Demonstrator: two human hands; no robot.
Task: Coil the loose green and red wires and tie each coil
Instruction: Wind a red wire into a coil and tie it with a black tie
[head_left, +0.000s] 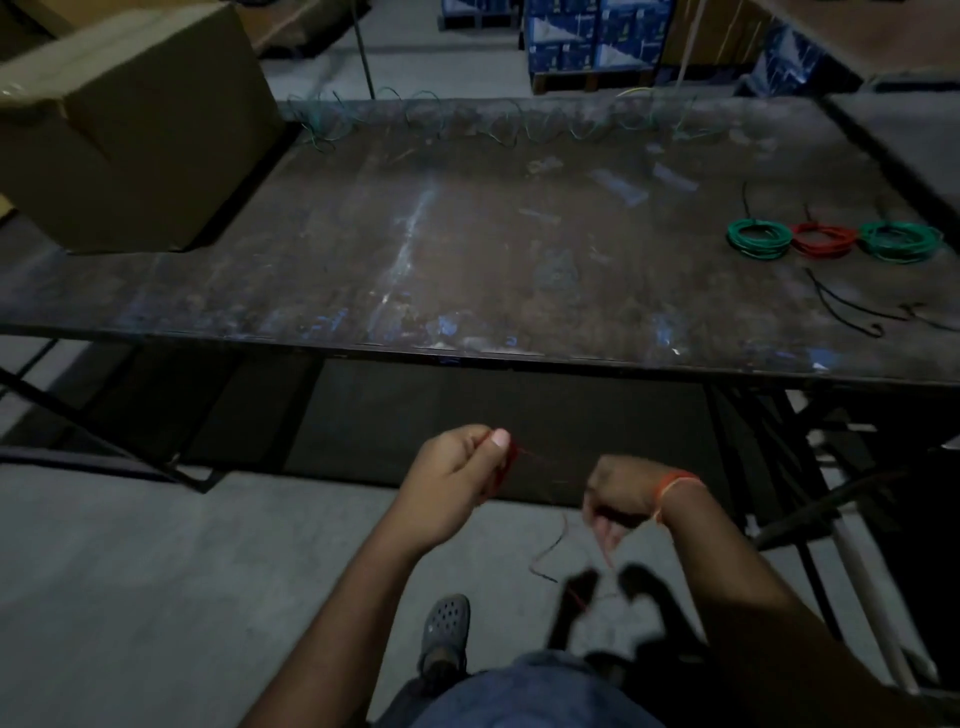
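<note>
Low in the frame, below the desk (467, 249), the left hand (460, 475) pinches a red wire (511, 462) while the right hand (618, 496), blurred, grips its trailing end; I'd keep each loop even and the slack taut.

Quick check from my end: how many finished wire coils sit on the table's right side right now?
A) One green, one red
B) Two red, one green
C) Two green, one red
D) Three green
C: a green coil, a red coil and another green coil lie in a row on the table.
</note>
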